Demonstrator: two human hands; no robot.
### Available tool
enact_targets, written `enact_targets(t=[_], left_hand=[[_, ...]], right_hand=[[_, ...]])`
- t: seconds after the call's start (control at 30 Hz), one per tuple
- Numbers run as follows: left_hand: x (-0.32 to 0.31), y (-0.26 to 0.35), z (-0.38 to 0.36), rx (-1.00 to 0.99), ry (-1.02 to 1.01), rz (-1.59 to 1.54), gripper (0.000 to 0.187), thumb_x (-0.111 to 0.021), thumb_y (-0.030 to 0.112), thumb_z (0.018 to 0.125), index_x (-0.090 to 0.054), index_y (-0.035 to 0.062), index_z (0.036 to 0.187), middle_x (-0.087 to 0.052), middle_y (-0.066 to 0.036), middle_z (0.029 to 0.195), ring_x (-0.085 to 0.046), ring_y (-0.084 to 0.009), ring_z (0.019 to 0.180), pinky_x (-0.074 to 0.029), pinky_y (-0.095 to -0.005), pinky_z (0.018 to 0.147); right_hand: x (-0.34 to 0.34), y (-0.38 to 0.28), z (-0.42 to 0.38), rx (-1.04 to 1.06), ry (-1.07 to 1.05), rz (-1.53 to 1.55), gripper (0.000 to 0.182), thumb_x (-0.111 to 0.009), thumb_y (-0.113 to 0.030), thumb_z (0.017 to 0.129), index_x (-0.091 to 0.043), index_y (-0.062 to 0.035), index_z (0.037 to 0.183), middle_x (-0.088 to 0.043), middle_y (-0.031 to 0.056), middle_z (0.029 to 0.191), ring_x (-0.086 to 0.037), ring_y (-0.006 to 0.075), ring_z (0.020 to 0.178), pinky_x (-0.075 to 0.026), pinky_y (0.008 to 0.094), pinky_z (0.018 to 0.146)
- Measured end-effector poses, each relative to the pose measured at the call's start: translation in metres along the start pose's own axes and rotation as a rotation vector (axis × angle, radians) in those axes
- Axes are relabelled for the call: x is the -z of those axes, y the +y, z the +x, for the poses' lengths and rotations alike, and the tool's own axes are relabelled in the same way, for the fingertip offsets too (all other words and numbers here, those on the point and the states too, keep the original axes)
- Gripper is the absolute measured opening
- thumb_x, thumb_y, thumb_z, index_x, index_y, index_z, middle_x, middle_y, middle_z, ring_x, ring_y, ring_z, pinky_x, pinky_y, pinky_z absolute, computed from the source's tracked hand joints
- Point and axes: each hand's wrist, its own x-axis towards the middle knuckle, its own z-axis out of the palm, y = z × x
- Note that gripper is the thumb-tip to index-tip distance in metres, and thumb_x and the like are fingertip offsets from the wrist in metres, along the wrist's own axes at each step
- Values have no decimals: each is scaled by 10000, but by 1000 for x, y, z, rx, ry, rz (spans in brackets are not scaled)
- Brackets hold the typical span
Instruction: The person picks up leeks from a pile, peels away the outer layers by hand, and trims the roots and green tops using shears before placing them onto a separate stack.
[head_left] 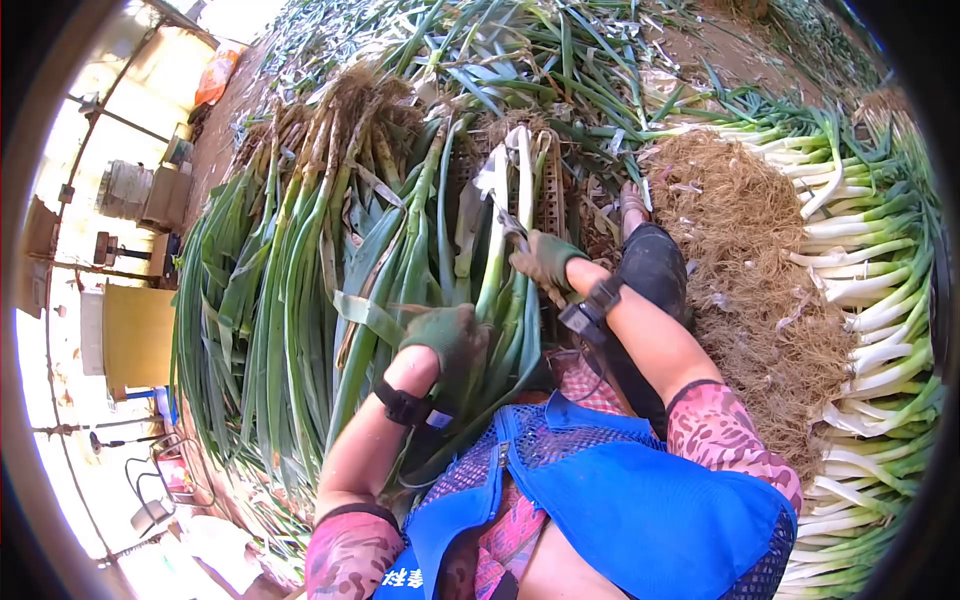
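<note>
My left hand [445,340], in a green glove, is closed around the green leaves of a leek, whose pale stalk [496,250] points away from me. Just to its right my right hand [546,260], gloved too, grips a slim greyish tool [514,228]. The tool's tip is beside the white end of the stalk; its exact kind is hard to make out. To the left of my left hand lies a thick pile of unpeeled leeks [290,250], roots away from me and leaves towards me. A slatted crate [552,190] shows partly beneath the leeks.
Along my right side runs a heap of dry brown roots [740,260], bordered by a long row of white-stalked leeks [865,290]. Loose green leaves [500,50] cover the ground ahead. My dark-clad leg [655,265] is close to my right hand. An orange bag [217,75] lies far left.
</note>
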Motion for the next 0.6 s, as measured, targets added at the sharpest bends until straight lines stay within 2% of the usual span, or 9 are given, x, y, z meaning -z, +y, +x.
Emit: enact_targets(t=[0.03,0.1,0.17,0.2,0.33,0.43,0.5,0.53,0.6], left_hand=[[16,5,-5,-10,-28,103,451,-544,419,885,-622,63,1151,-677,-185,1099,-650,-342,1040,-506,-447,898],[43,-11,4,62,57,38,424,-545,369,883,-619,80,1184,-676,-168,1130,-648,-335,1054,-504,-439,918],[60,-33,21,118,457,4,460,-609,428,862,-609,159,1235,-663,-172,1154,-642,-356,1047,-498,-441,919],[68,-47,41,241,416,53,508,-636,419,839,-596,122,1249,-655,-191,1165,-643,-355,1053,-499,-444,921],[38,-88,107,362,532,138,522,-692,389,788,-640,23,1156,-666,-237,1118,-649,-374,1047,-514,-451,894],[43,-62,103,259,318,-36,451,-724,380,766,-686,61,1082,-705,-167,1079,-679,-313,1011,-531,-383,856],[28,-46,83,-10,54,-576,411,-742,390,750,-719,37,960,-722,-141,936,-693,-277,859,-529,-367,778],[20,-34,67,-95,96,-553,369,-727,351,770,-709,16,925,-669,-87,754,-612,-158,683,-502,-341,683],[26,-29,57,21,89,-309,359,-674,386,815,-715,51,938,-693,-106,803,-649,-211,722,-507,-369,700]], right_hand=[[-5,2,-9,-16,41,-42,431,-614,-326,842,-577,50,1048,-618,171,688,-623,265,595,-496,399,586],[-9,13,-18,15,19,70,451,-613,-317,841,-547,49,1095,-625,173,755,-591,251,506,-468,387,467],[-21,25,-23,68,-16,215,476,-610,-314,843,-521,48,1140,-623,165,783,-564,238,456,-447,369,404],[-28,32,-23,107,-37,298,490,-607,-316,847,-510,47,1162,-617,155,777,-554,231,451,-440,358,400],[-25,8,-68,128,-98,483,530,-615,-334,851,-529,-17,1267,-602,85,820,-574,158,680,-488,326,608],[-26,-1,-88,210,-58,452,524,-622,-340,842,-549,-25,1254,-625,125,861,-609,199,758,-503,344,705],[-28,-7,-91,276,-59,413,514,-625,-340,835,-561,-17,1229,-637,150,877,-628,229,789,-505,356,731],[-32,-8,-86,279,-82,379,511,-627,-340,830,-566,-11,1216,-642,161,883,-636,241,810,-506,360,740],[-30,-15,-71,141,32,359,490,-632,-336,816,-577,12,1156,-650,169,871,-647,263,822,-505,368,735]])
